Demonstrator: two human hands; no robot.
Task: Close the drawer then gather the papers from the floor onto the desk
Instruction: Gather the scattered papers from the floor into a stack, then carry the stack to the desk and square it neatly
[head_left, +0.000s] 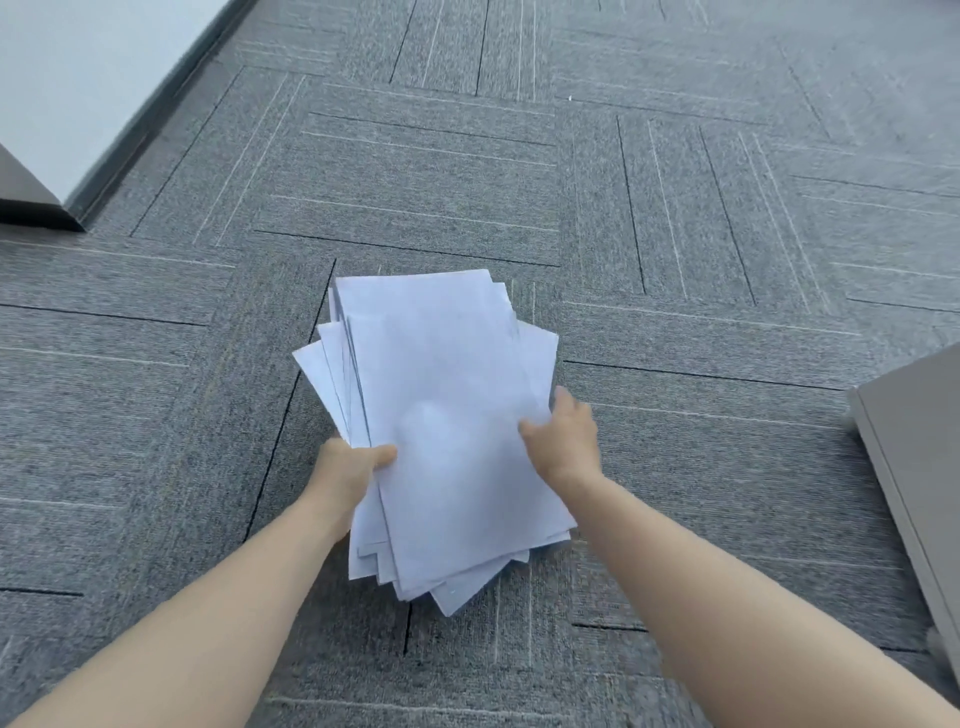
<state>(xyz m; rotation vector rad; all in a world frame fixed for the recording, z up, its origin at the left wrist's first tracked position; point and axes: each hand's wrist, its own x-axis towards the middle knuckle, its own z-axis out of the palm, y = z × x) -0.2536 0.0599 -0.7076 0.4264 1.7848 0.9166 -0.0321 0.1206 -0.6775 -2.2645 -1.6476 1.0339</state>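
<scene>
A loose stack of white papers (441, 415) is held above the grey carpet, its sheets fanned out unevenly at the near and left edges. My left hand (348, 467) grips the stack's left edge, thumb on top of the sheets. My right hand (563, 431) holds the right edge, thumb on top and fingers curled round the side. No desk top and no drawer front can be made out in this view.
Grey patterned carpet tiles (675, 208) cover the floor all around. A grey cabinet or drawer unit (914, 457) stands at the right edge. A white wall with a dark skirting (156, 119) runs along the upper left, beside a dark furniture corner (31, 202).
</scene>
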